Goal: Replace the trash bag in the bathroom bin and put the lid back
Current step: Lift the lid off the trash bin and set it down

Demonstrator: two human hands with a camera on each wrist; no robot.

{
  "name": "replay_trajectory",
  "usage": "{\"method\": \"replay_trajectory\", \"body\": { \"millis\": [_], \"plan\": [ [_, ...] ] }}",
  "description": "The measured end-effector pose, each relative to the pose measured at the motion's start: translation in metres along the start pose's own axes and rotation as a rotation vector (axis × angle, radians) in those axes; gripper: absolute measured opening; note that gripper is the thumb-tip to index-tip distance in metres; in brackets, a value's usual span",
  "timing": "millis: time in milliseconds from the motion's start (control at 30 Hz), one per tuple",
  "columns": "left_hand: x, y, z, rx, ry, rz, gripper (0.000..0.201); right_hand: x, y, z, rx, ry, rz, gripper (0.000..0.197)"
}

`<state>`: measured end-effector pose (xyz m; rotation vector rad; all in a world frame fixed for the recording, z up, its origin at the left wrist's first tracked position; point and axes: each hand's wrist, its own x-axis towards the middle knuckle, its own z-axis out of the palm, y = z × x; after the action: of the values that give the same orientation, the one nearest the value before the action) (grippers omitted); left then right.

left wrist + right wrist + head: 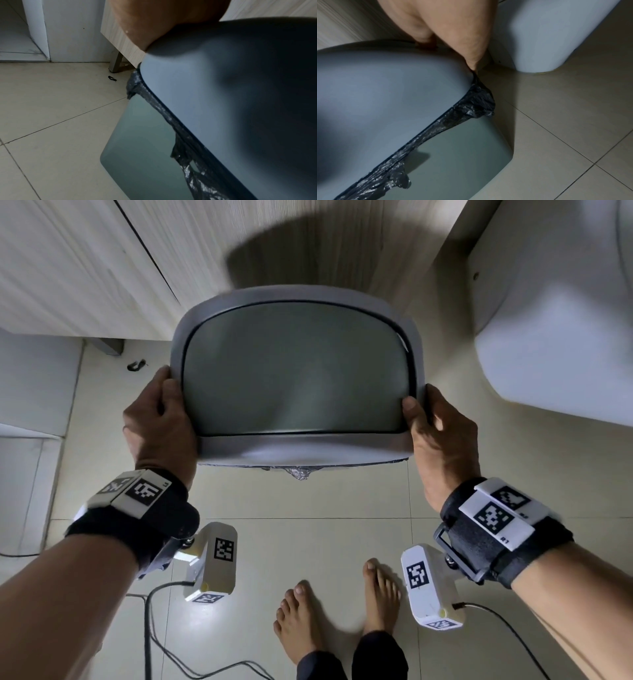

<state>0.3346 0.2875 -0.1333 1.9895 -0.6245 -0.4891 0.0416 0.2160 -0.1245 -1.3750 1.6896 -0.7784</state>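
— Nearest the bin, is anything loose?
— Yes: the trash bag bunches out under the lid, which sits on the bin. Left hand and right hand clasp its sides; uneven pressing could pinch plastic and leave it unseated beside the toilet.

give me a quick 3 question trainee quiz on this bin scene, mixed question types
1. True or false: the black plastic trash bag shows pinched under the rim of the grey plastic bin lid.
2. Multiple choice: what holds the lid? A. left hand only B. right hand only C. both hands
3. Fill in: the white ceramic fixture stands on the ____ hand's side of the grey-green bin body.

Key
1. True.
2. C: the left hand and right hand each take a grip on a side edge.
3. Right.
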Motion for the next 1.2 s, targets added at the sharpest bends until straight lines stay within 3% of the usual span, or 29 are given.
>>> {"method": "replay_trajectory", "body": {
  "millis": [100,167,300,467,533,567,600,633,700,767,800,867,900,933,1033,1200],
  "plan": [
    [0.004,0.005,-0.004,-0.066,-0.030,0.024,0.040,-0.002,-0.011,-0.007,0.110,-0.035,0.003,0.015],
    [0.007,0.012,-0.008,-0.139,-0.119,-0.004,0.030,-0.001,-0.018,-0.014,0.138,-0.055,0.021,0.013],
    [0.010,0.026,-0.026,-0.207,-0.204,-0.079,0.027,0.001,-0.027,-0.021,0.235,-0.054,0.129,0.012],
    [0.002,0.046,-0.043,-0.231,-0.313,-0.178,0.058,-0.004,-0.046,-0.040,0.400,-0.031,0.331,0.012],
    [-0.015,0.065,-0.054,-0.238,-0.406,-0.192,0.041,-0.008,-0.049,-0.058,0.450,-0.025,0.399,0.021],
    [-0.027,0.077,-0.052,-0.232,-0.411,-0.181,0.022,-0.010,-0.049,-0.068,0.459,-0.028,0.408,0.020],
    [-0.034,0.092,-0.067,-0.261,-0.483,-0.192,0.016,-0.012,-0.050,-0.080,0.459,-0.038,0.409,0.013],
    [-0.047,0.088,-0.042,-0.243,-0.470,-0.211,0.020,-0.014,-0.050,-0.093,0.458,-0.052,0.410,0.008],
    [-0.047,0.054,-0.023,-0.162,-0.580,-0.173,0.020,-0.015,-0.045,-0.122,0.430,-0.086,0.421,0.013],
    [-0.053,0.034,-0.008,-0.046,-0.604,-0.098,0.056,-0.016,-0.036,-0.150,0.405,-0.114,0.427,0.015],
    [-0.066,0.047,-0.003,-0.080,-0.642,-0.081,0.055,-0.015,-0.030,-0.166,0.405,-0.115,0.429,0.016],
    [-0.112,0.118,0.008,-0.140,-0.671,-0.181,0.034,-0.014,-0.014,-0.197,0.401,-0.104,0.440,0.022],
    [-0.133,0.150,0.012,-0.168,-0.628,-0.192,0.033,-0.015,-0.004,-0.212,0.391,-0.102,0.452,0.022],
    [-0.150,0.167,0.008,-0.224,-0.668,-0.224,0.038,-0.015,0.007,-0.227,0.383,-0.109,0.461,0.019],
    [-0.187,0.163,0.064,-0.217,-0.668,-0.256,0.057,-0.013,0.043,-0.271,0.376,-0.124,0.481,0.017],
    [-0.255,0.140,0.136,-0.151,-0.666,-0.352,0.063,0.007,0.119,-0.336,0.310,-0.146,0.532,0.022]
  ]
}}
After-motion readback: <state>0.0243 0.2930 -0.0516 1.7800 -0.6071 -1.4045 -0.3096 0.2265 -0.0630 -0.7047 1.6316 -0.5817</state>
